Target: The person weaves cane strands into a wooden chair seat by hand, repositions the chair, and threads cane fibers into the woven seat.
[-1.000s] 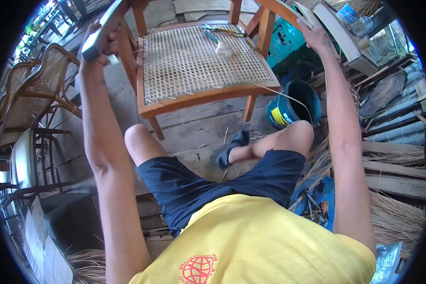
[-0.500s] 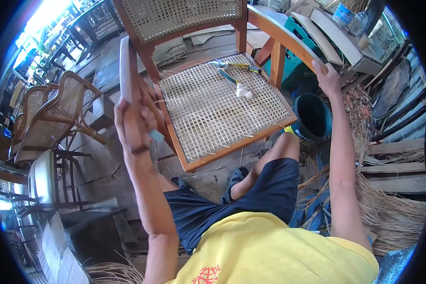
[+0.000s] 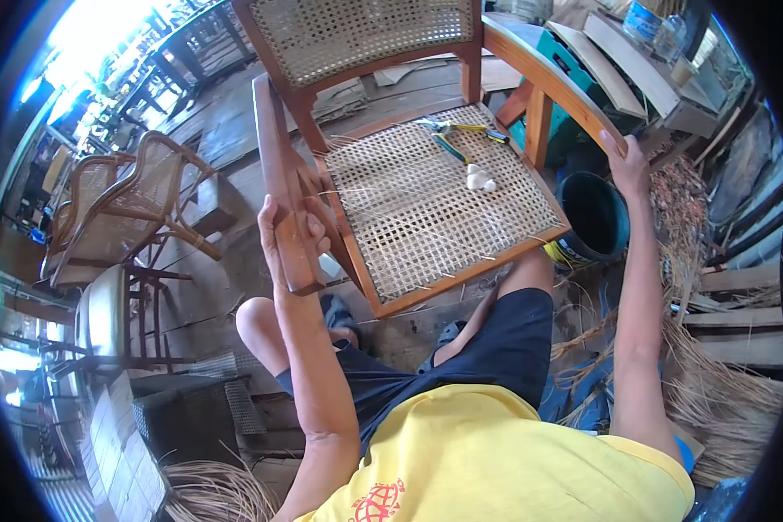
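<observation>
A wooden armchair [image 3: 469,260] with a woven cane seat [image 3: 448,213] and cane back [image 3: 365,39] stands in front of me. My left hand [image 3: 289,237] is closed around the left armrest [image 3: 280,148], thumb on the outer side and fingertips on the inner side. Just below those fingertips shows a pale flat piece [image 3: 329,265]; whether the hand touches it I cannot tell. My right hand [image 3: 628,165] grips the front end of the right armrest [image 3: 552,78]. Pliers [image 3: 452,143] with green and yellow handles and a small white lump [image 3: 480,178] lie on the seat.
A dark bucket [image 3: 593,213] stands right of the chair, near a green crate [image 3: 570,65] and boards [image 3: 631,65]. Rattan chairs [image 3: 117,213] and a padded seat [image 3: 104,304] are on the left. Bundles of cane strips [image 3: 722,400] lie at right and lower left [image 3: 217,491].
The chair and both hands appear farther right in the view. My left hand's grip has shifted, leaving the left armrest's front end visible. My left knee now shows beside that arm.
</observation>
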### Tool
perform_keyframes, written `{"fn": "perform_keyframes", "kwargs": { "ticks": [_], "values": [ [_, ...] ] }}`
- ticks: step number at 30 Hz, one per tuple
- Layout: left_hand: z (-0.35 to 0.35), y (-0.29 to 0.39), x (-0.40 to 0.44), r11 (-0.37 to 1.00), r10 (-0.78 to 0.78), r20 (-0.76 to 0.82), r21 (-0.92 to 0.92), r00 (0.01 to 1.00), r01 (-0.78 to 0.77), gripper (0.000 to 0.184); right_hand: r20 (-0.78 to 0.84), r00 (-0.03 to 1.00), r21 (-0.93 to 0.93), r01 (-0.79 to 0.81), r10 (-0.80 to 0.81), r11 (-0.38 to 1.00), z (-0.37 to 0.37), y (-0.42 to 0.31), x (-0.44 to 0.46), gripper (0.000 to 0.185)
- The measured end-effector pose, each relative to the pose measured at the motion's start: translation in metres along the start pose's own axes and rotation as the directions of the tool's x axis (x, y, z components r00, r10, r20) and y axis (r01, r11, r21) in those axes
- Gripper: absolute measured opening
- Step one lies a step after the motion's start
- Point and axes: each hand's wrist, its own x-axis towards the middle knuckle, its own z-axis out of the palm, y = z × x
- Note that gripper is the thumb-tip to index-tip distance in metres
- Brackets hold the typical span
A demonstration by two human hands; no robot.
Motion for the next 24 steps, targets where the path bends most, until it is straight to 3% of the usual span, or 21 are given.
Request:
{"fn": "perform_keyframes", "kwargs": {
  "ticks": [5,7,10,12,17,19,21,23,24],
  "values": [
    [0.003,-0.004,0.007,0.995,0.074,0.095,0.064,0.993,-0.08,0.069,-0.023,1.0,-0.006,0.015,-0.015,1.0,0.001,0.006,0.003,0.062],
    [0.011,-0.005,0.011,0.998,0.06,0.044,-0.012,0.997,-0.059,0.068,-0.03,0.999,0.053,0.021,-0.02,0.998,-0.001,0.001,-0.005,0.056],
    [0.003,-0.009,0.011,0.99,0.122,0.153,-0.088,0.981,-0.11,0.066,-0.037,0.999,0.091,0.0,0.004,0.996,0.004,0.01,-0.004,0.053],
    [0.013,-0.005,0.002,0.98,-0.023,0.096,-0.193,0.995,0.041,0.064,-0.044,0.999,0.146,0.027,-0.021,0.989,0.002,0.009,-0.005,0.053],
    [0.028,-0.006,-0.012,0.904,-0.043,0.091,-0.42,0.995,0.077,0.061,-0.038,0.999,0.115,0.042,-0.038,0.992,-0.001,0.014,-0.004,0.052],
    [0.025,-0.012,-0.008,0.847,0.009,0.218,-0.52,0.976,0.109,0.06,-0.026,0.998,0.088,0.06,-0.058,0.994,0.001,0.026,0.01,0.052],
    [0.024,-0.015,-0.003,0.859,0.042,0.223,-0.506,0.974,0.079,0.058,0.046,0.998,0.134,0.036,-0.043,0.99,0.004,0.04,0.014,0.054],
    [0.029,-0.007,0.001,0.876,-0.009,0.227,-0.468,0.974,0.117,0.05,-0.002,0.999,0.17,0.053,-0.053,0.984,0.007,0.038,0.008,0.054],
    [0.03,-0.004,0.0,0.889,-0.074,0.158,-0.437,0.985,0.137,0.051,0.047,0.999,0.183,-0.032,0.023,0.983,0.008,0.04,0.013,0.054]
  ]
}}
